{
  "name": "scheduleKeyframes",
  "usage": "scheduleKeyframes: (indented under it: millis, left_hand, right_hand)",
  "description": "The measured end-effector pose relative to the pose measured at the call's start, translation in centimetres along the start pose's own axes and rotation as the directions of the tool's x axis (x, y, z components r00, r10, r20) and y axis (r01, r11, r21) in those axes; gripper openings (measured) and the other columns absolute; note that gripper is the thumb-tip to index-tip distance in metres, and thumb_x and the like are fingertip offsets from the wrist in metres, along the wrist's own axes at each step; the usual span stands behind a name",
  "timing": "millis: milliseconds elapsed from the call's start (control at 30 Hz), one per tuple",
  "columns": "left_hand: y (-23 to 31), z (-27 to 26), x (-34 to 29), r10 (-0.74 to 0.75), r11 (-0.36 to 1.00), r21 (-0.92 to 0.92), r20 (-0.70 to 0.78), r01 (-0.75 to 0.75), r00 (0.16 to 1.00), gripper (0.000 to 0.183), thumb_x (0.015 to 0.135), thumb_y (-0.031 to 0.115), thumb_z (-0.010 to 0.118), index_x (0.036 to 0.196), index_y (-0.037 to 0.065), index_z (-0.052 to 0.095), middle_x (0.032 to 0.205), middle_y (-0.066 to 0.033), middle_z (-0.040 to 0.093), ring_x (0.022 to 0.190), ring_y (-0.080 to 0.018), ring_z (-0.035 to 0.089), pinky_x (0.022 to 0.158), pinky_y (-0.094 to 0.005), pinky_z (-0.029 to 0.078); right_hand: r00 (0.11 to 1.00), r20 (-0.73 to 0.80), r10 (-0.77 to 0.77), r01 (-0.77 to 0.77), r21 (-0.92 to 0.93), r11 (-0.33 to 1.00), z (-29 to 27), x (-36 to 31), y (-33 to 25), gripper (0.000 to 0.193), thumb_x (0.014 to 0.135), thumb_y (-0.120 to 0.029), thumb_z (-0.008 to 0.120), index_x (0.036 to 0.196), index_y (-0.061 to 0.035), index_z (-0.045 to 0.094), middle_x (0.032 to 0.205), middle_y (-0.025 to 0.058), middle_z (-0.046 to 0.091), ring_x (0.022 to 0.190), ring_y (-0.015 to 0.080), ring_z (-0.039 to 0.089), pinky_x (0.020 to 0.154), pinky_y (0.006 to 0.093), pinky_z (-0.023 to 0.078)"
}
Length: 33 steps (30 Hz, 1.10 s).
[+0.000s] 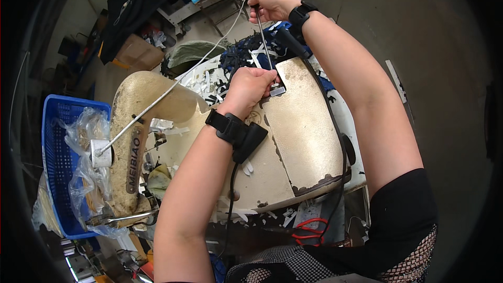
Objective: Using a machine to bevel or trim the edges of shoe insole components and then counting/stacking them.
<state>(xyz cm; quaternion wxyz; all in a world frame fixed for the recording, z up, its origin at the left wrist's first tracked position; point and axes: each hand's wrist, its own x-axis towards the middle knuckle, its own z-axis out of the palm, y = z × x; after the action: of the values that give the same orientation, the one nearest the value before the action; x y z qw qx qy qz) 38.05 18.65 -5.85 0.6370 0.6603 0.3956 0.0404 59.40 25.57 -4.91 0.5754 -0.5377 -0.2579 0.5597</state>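
Observation:
Up at the top, my right hand [272, 6] is closed round the black handle of a long screwdriver [263, 36]. Its thin metal shaft slants down toward a notch in a cream machine [301, 126] with worn, chipped paint that looks like an industrial sewing machine. My left hand [250, 88] pinches the shaft's lower end at that notch. A small metal block [277, 91] sits right below these fingertips. The screwdriver's tip is hidden, and whether a screw is under it cannot be made out.
A blue plastic basket [65, 178] with clear bags stands left of the machine arm [126, 141]. Dark and white fabric scraps [238, 55] lie behind. Red-handled scissors [309, 230] rest near me. A white cord [173, 88] crosses over; black cables run from my wrist straps.

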Motion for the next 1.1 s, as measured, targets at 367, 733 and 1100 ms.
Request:
scheduleKeyframes:
  millis: [367,733,1100]
  left_hand:
    - [-0.3,-0.3,-0.1,0.037,0.999,-0.033,0.054,-0.036,0.998,0.020,0.091,0.016,0.056,0.086,0.003,0.069,0.064,0.0050,0.054,0.057,-0.0037,0.043,0.055,-0.0178,0.035]
    - [0.1,0.0,-0.6,0.043,0.997,-0.073,0.044,-0.040,0.998,0.019,0.091,0.019,0.057,0.086,0.003,0.068,0.065,0.0062,0.053,0.059,-0.0027,0.043,0.055,-0.0168,0.034]
    - [-0.5,-0.2,-0.1,0.072,0.997,-0.030,0.037,-0.071,0.997,0.013,0.090,0.015,0.061,0.087,0.005,0.069,0.068,0.0050,0.058,0.059,-0.0029,0.044,0.055,-0.0175,0.034]
  right_hand:
    - [0.994,-0.022,-0.111,0.099,-0.313,0.944,0.8,-0.4,0.1,0.021,0.088,-0.010,0.060,0.091,0.0101,0.054,0.076,0.0148,0.060,0.062,0.0216,0.065,0.057,0.0364,0.060]
    - [0.953,-0.018,-0.301,0.217,-0.652,0.726,1.2,-0.9,0.3,0.027,0.081,-0.016,0.070,0.076,0.0079,0.059,0.066,0.0143,0.065,0.054,0.0194,0.066,0.046,0.0298,0.057]
    - [0.972,0.221,-0.084,0.172,-0.418,0.892,0.7,1.0,-1.5,0.069,0.084,-0.046,0.064,0.108,0.0173,0.047,0.078,0.0191,0.062,0.064,0.0259,0.069,0.051,0.0323,0.059]
